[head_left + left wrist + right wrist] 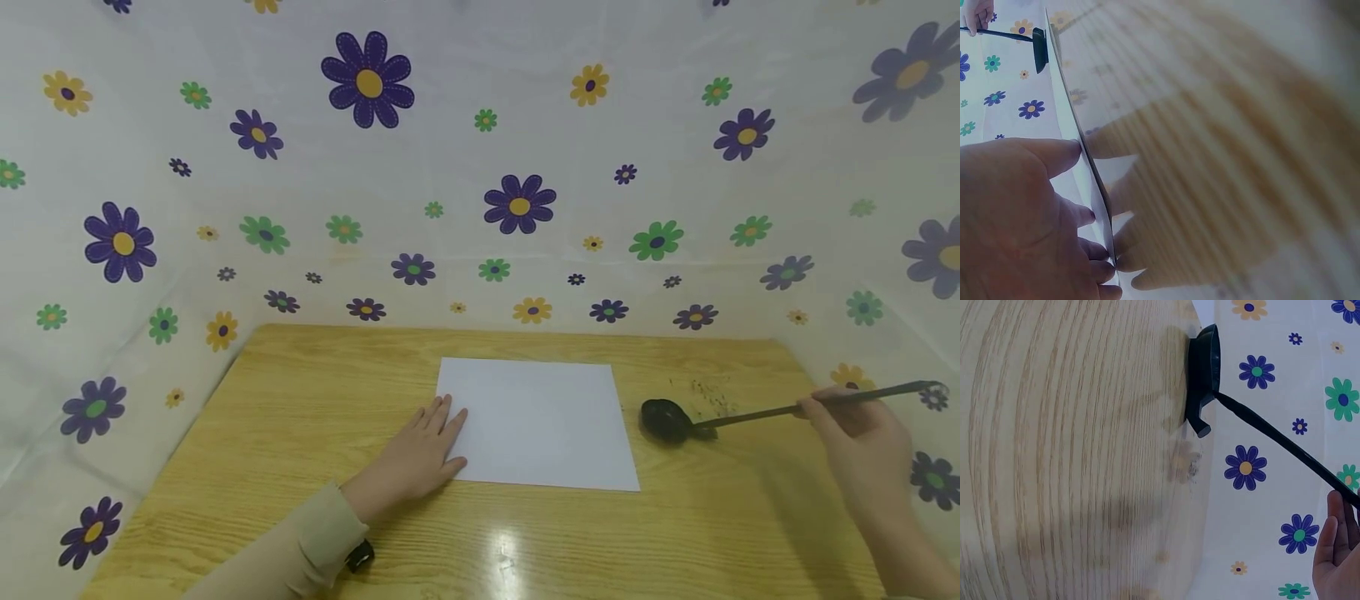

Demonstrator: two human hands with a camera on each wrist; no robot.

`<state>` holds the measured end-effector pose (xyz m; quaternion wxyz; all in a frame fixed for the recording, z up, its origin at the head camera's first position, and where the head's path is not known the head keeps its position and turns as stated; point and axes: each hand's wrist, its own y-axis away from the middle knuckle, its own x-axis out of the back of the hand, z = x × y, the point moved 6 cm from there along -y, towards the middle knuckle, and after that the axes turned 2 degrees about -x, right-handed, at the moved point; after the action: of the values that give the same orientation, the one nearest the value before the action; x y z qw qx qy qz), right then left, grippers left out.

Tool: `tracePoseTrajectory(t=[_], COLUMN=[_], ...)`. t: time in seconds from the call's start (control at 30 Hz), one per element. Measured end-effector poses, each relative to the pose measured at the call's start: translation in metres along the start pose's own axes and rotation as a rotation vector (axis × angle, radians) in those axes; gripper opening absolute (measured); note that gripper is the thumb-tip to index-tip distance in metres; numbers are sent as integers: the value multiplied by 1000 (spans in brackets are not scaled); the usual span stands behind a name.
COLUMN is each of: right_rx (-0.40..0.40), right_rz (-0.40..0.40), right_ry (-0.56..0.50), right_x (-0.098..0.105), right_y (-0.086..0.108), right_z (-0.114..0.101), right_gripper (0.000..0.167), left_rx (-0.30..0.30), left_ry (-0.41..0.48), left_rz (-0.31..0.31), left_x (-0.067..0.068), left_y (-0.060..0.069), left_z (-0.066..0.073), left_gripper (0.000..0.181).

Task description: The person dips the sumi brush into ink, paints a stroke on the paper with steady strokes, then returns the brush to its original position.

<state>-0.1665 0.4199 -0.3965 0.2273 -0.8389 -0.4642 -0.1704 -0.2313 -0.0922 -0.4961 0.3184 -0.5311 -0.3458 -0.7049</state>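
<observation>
Two-handed arrangement at the table (315, 375), seen from the head and from both wrists. My left hand (412, 454) is unclenched and grasps nothing: its fingers, straight and parted, rest on the left edge of a sheet of white paper (543, 425), the thumb lying towards the near left corner. The sheet lies flat on the table, between my left hand and the black ladle (1272, 432). My right hand (862, 442) grasps the ladle by its handle, pinched between thumb and fingers; the far end of the handle projects beyond the hand to the right. From my grip the handle slants down leftward to the dark bowl (666, 421), which is low at the table, just beside the right edge of the paper and apart from it. A short black stub (1200, 427) shows beside the bowl; whether it belongs to the ladle or to a second piece cannot be told. Small dark specks (708, 396) are scattered on the table just beyond the handle. A pale sleeve (315, 533) covers my left forearm. White cloth printed with purple, green and yellow flowers (420, 167) hangs behind the table and along both sides.
</observation>
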Motion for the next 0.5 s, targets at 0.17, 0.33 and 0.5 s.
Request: tracePoseTrajectory(t=[0.17,0.33,0.5], right_rx=[-3,-20,-19], right_rz=[12,33,25], right_ry=[-7,-115,-111], right_x=[6,3,-5], right_y=[0,-1,1], right_z=[-1,-7,-9], right_gripper=[13,21,20], left_rx=[7,10,7], left_ry=[-4,-8,-8], left_rz=[-3,-3,-8], left_x=[0,0,0], left_y=[0,1,0], left_z=[0,-1,0], left_gripper=[72,73,72])
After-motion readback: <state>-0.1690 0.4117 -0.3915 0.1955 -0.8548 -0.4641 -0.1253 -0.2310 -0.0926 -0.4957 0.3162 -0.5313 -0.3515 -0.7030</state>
